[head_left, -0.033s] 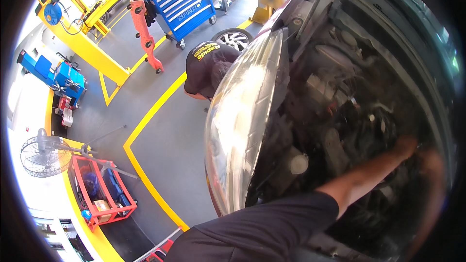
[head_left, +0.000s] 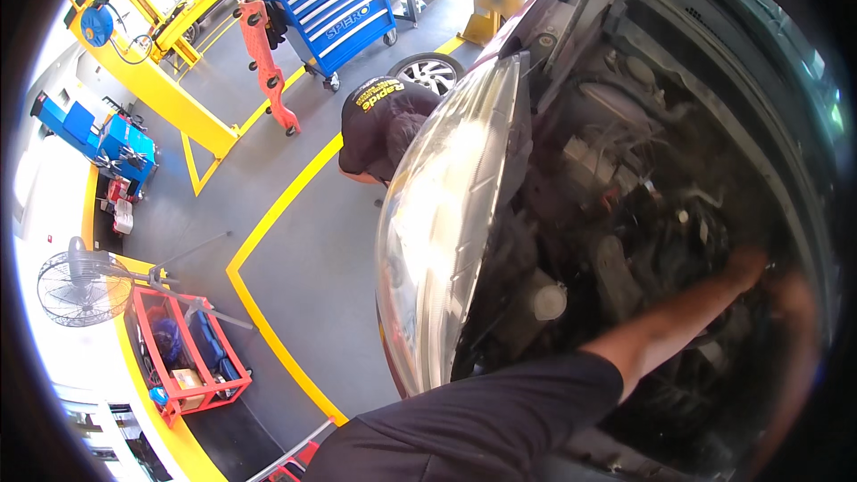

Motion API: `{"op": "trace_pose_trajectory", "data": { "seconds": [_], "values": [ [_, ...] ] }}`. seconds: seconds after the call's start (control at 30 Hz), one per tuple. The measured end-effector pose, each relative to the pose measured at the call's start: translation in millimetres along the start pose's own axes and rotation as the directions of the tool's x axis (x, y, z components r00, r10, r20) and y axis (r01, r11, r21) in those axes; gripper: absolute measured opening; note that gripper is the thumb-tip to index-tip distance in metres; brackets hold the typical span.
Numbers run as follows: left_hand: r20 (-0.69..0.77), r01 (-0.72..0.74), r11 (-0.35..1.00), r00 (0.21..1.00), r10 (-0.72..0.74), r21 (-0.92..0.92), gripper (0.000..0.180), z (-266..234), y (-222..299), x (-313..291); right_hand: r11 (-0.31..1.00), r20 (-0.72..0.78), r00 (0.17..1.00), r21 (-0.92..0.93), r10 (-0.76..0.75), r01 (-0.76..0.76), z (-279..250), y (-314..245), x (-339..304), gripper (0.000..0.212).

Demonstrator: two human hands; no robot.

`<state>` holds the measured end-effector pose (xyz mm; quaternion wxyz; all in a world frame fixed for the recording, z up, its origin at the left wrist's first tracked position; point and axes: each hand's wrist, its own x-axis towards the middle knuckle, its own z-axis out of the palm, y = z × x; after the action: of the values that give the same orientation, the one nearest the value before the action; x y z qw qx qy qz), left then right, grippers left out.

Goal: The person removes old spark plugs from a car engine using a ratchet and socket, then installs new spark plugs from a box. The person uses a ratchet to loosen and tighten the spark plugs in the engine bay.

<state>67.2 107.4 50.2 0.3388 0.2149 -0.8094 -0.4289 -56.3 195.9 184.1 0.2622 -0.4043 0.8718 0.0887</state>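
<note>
Both my arms reach over the headlight [head_left: 442,223] into the car's dim engine bay [head_left: 616,259]. My left hand [head_left: 748,266] is deep at the bay's far right side, its fingers lost in shadow. Close beside it is my right hand [head_left: 789,293], blurred and dark, at the end of the forearm along the right rim. What either hand touches or holds is hidden. Nearer to me than the hands lie a pale round cap [head_left: 549,303] and dark hoses and engine parts.
Beyond the headlight a co-worker [head_left: 379,125] bends low beside a wheel [head_left: 428,71]. Further off stand a blue tool cabinet [head_left: 335,13], an upright red creeper [head_left: 265,67] and a yellow lift post [head_left: 161,89]. At left are a fan [head_left: 85,286] and a red cart [head_left: 210,400].
</note>
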Motion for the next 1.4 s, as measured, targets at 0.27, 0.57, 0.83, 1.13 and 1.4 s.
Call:
{"op": "trace_pose_trajectory", "data": {
  "seconds": [0.27,0.57,0.83,1.13,1.4],
  "values": [
    [-0.009,-0.02,0.991,1.0,0.021,0.133,0.018,22.7,-15.7,13.2,0.762,-0.475,0.855,-0.627,-0.21,-0.161,36.7,86.3,64.6,0.06],
    [0.092,-0.075,0.988,0.994,0.063,0.135,0.015,56.1,-36.4,33.0,0.754,-0.226,0.879,-0.625,-0.419,0.199,20.5,76.9,42.5,0.052],
    [0.035,-0.081,0.987,0.996,0.077,0.135,0.016,15.7,-12.9,11.3,0.793,-0.386,0.898,-0.605,-0.212,-0.073,30.5,65.0,50.7,0.036],
    [-0.07,-0.106,0.989,0.991,0.114,0.103,0.017,-11.3,-2.9,-1.3,0.625,-0.12,0.865,-0.739,-0.488,0.25,11.7,50.2,27.8,0.059],
    [-0.073,-0.076,0.99,0.994,0.085,0.115,0.018,-23.6,-0.8,-10.6,0.657,-0.538,0.681,-0.746,-0.497,-0.109,42.0,90.9,75.2,0.049]
  ]
}}
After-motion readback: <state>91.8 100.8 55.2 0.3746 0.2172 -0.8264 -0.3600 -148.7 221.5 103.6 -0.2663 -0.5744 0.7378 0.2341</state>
